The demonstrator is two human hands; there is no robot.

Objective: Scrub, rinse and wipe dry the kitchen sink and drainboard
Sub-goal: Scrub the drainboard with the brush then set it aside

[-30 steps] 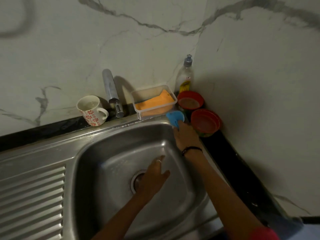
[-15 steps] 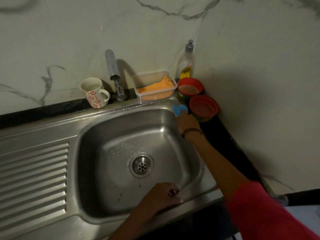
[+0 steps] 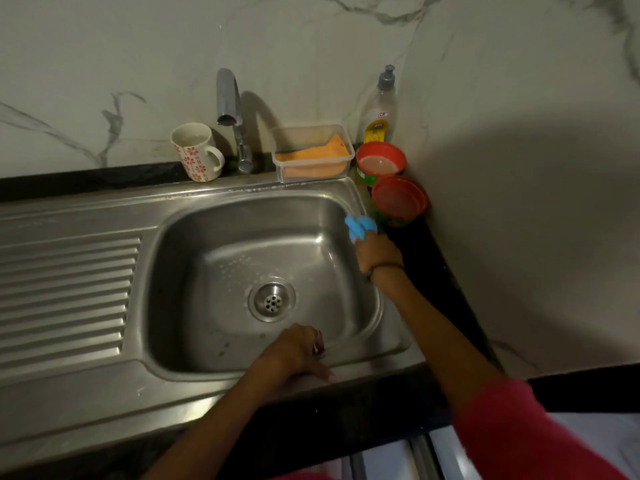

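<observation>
Clutching a blue scrubber (image 3: 360, 227), the right hand (image 3: 375, 252) is pressing it against the far right rim of the sink (image 3: 194, 216), fingers closed around it so the pad is meeting the steel where basin wall and ledge join. Bracing on the near rim, the left hand (image 3: 299, 353) is lying open with nothing in it, probably steadying the body during the reach. Ridged and seemingly untouched, the drainboard (image 3: 65, 292) is lying to the left of the basin. Along the back ledge a flowered mug (image 3: 195, 152), a tub holding an orange cloth (image 3: 311, 157), a soap bottle (image 3: 379, 112) and two red bowls (image 3: 398, 199) are sitting clear of the basin, within reach, the cloth likely waiting for wiping dry.
</observation>
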